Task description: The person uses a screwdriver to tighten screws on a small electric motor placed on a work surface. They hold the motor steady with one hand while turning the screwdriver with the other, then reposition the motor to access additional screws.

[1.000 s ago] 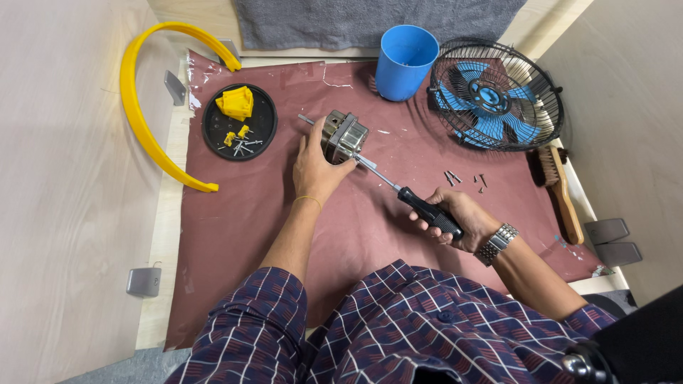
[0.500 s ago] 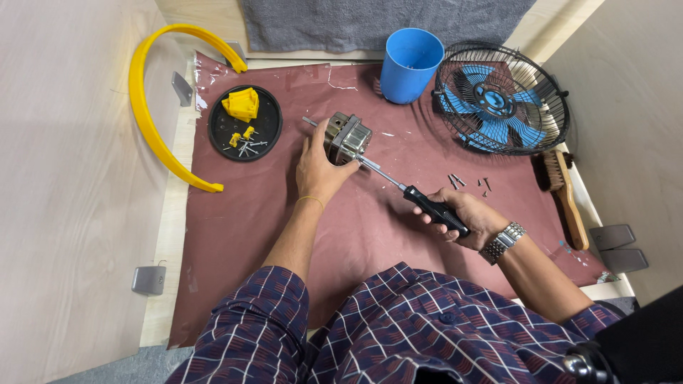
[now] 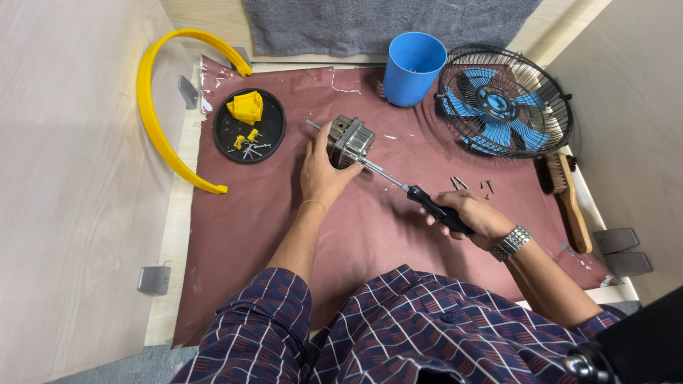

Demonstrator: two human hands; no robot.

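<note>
Several loose screws (image 3: 471,185) lie between screwdriver (image 3: 416,195) and fan (image 3: 502,102).

No packages, labels, signs or screens show anywhere in this view of the workspace.

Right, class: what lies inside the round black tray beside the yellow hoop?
The round black tray holds a large yellow plastic piece, two small yellow bits and a cluster of loose screws. Whatever lies beneath the large yellow piece is covered and cannot be seen.
</note>
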